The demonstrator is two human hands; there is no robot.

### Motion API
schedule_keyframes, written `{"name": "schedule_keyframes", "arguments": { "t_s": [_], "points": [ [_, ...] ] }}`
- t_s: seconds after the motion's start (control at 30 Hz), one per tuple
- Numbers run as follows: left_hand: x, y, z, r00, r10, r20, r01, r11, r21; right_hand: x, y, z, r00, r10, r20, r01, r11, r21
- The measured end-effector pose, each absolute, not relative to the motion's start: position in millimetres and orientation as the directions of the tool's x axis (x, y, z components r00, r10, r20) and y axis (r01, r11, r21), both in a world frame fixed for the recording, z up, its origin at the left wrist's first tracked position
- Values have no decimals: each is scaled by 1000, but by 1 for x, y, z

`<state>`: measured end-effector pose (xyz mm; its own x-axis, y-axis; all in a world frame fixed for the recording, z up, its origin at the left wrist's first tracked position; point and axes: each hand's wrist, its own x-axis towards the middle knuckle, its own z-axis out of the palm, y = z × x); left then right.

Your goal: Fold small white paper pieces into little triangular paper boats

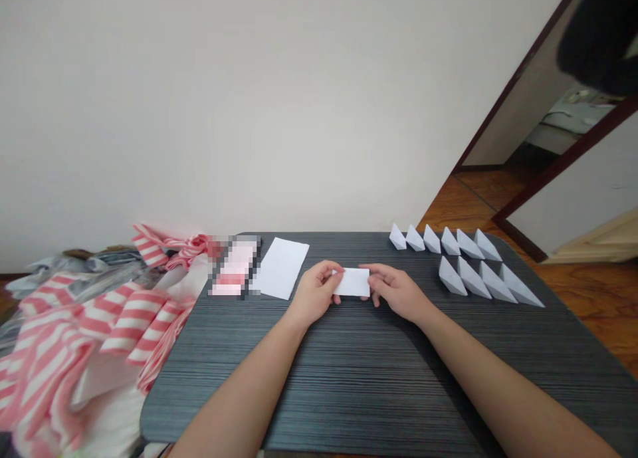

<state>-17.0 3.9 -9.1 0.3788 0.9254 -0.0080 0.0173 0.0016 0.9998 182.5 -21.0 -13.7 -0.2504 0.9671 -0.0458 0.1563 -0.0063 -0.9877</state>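
Observation:
A small white rectangle of paper [351, 282], seemingly folded, is held between my two hands over the middle of the table. My left hand [317, 288] pinches its left end, thumb on the near face and fingers behind. At the right end, my right hand [396, 289] grips it the same way. Left of my hands lies a larger stack of white paper sheets [283, 266]. On the right side of the table, folded white paper boats stand in two rows, a back row [432, 239] and a front row [473, 278].
The dark wood-grain table [349, 378] has rounded corners and meets a pale wall [279, 112]. A blurred-out flat object [233, 266] lies at its left edge. Red-and-white striped cloth [64, 338] is heaped beside the table. A doorway opens onto wooden floor [458, 199] at right.

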Motion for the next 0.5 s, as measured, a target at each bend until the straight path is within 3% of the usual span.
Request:
{"name": "schedule_keyframes", "arguments": {
  "t_s": [0.5],
  "points": [
    [-17, 3, -12, 387, 922, 13, 64, -41, 997, 179, -24, -9, -256, 965, -53, 252, 14, -968]
  ]
}}
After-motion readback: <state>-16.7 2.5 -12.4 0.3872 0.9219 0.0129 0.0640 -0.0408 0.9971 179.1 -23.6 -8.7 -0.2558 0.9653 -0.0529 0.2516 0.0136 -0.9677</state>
